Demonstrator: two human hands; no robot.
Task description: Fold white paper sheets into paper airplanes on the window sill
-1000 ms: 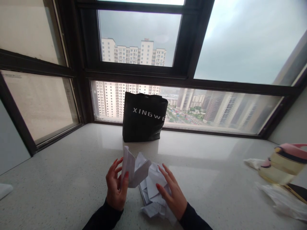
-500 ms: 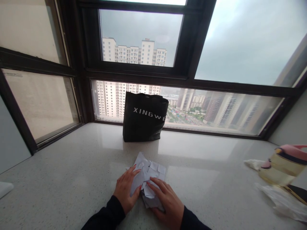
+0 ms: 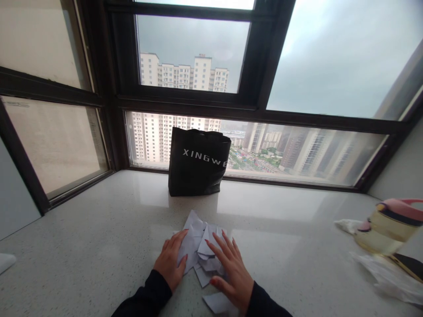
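A loose heap of folded white paper pieces [image 3: 205, 250] lies on the speckled white sill in front of me. My left hand [image 3: 171, 257] rests against the heap's left side, fingers stretched out and thumb apart. Over the right side of the heap is my right hand [image 3: 229, 268], its fingers spread; whether it presses on the paper I cannot tell. One separate folded paper piece [image 3: 216, 303] lies nearer to me, partly under my right wrist. My palms hide some of the paper.
A black bag with white lettering [image 3: 198, 174] stands behind the paper by the window. At the right are a yellowish bottle with a pink lid [image 3: 390, 229], crumpled clear plastic [image 3: 390, 275] and a dark phone-like object [image 3: 411, 266]. A white object [image 3: 5, 263] sits at the left edge.
My right hand has spread its fingers and shifted slightly right. The paper pieces beneath have moved apart, and one now lies separately near my right wrist. My left hand has barely moved.
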